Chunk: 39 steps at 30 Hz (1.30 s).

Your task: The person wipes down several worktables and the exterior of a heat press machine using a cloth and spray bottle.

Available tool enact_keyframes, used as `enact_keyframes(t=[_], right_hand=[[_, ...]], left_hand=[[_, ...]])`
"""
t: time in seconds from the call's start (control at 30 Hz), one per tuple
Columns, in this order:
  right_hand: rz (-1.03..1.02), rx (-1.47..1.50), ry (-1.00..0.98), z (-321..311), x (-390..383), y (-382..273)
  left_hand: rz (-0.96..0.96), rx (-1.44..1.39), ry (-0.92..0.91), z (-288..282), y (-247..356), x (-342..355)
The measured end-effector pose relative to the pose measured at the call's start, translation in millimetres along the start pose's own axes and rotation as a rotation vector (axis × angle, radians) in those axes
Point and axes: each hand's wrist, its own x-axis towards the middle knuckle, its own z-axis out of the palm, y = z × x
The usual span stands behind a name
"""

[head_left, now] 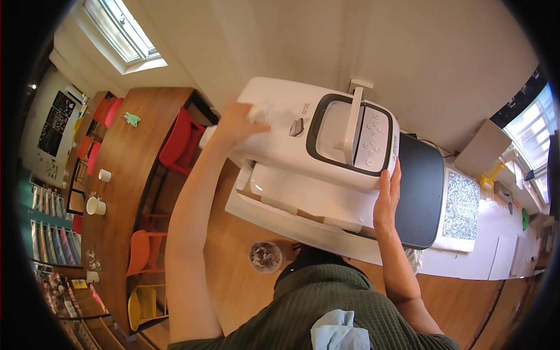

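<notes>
A large white machine [274, 99] with a rounded body, an upright handle [353, 125] and a panel of round buttons [372, 137] stands in front of me. My left hand [236, 125], somewhat blurred, is over its left end. The fingers close around a small crumpled white wad [255, 113], perhaps tissue, against the top of the machine. Flat along the machine's right front corner lies my right hand [387, 201], fingers stretched out and holding nothing. Below the body is a white base [256, 210] with a brown strip along its edge.
Right of the machine lie a dark flat board [420, 192] and a speckled sheet [461, 204] on a white table [452, 262]. A waste bin [265, 257] stands on the floor below. At left, a wooden table [125, 154] has red chairs [181, 143] and cups.
</notes>
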Motion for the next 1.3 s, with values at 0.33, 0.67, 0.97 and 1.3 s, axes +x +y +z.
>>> enact_keyframes(t=[0.33, 0.67, 0.97, 1.3], right_hand=[[0.002, 0.000, 0.000, 3, -4, -1], [-0.057, -0.037, 0.067, 9, -5, -2], [-0.019, -0.056, 0.059, 8, -1, 0], [-0.059, -0.088, 0.029, 5, -4, 1]], left_hand=[[-0.034, 0.059, -0.137, -7, 18, 16], [0.009, 0.163, -0.102, 13, 17, 112], [-0.026, 0.374, 0.255, 34, -10, 137], [0.009, -0.234, -0.298, -49, 25, -11]])
